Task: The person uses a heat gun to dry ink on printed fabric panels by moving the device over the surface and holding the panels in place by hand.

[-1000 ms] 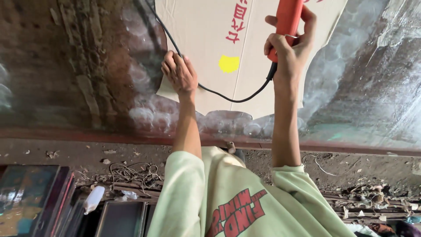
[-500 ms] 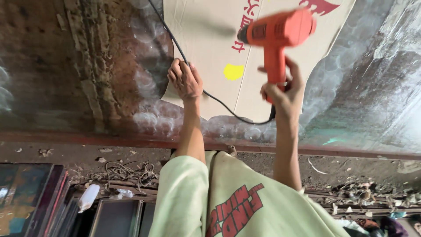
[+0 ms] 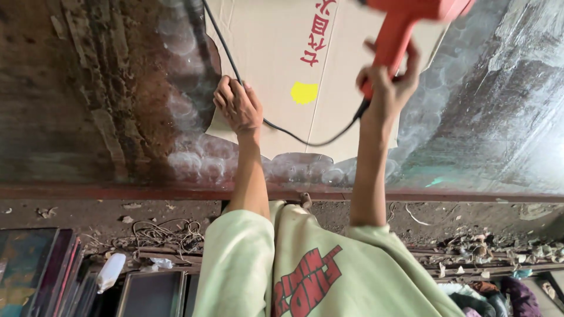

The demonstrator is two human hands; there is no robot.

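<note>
On the stained metal work surface (image 3: 88, 105), your left hand (image 3: 238, 108) lies flat near the left edge of a flattened cardboard sheet (image 3: 276, 70), fingers together and pressing down, with the black power cord (image 3: 282, 132) passing under or just beside the fingertips; which of the two cannot be told. Your right hand (image 3: 388, 82) is raised above the right part of the sheet, fingers wrapped tight round the grip of an orange heat gun (image 3: 405, 23). The barrel end of the tool runs out of view at the top, so where the nozzle points cannot be read.

State of the work, judged from the layout: the cardboard is spread and pinned in place, and the tool is gripped and lifted clear of it. A yellow round sticker (image 3: 304, 92) sits between your hands, intact and flat on the sheet, beside red printing. No scorch, curl or lifted edge shows on the sheet, so heating of any spot does not look begun. The cord sags in a loop from the handle base across the near part of the cardboard toward the left hand and then away to the far edge.

Near side: a rusty ledge (image 3: 117, 192), then a floor with loose wire (image 3: 158, 235) and scraps.
</note>
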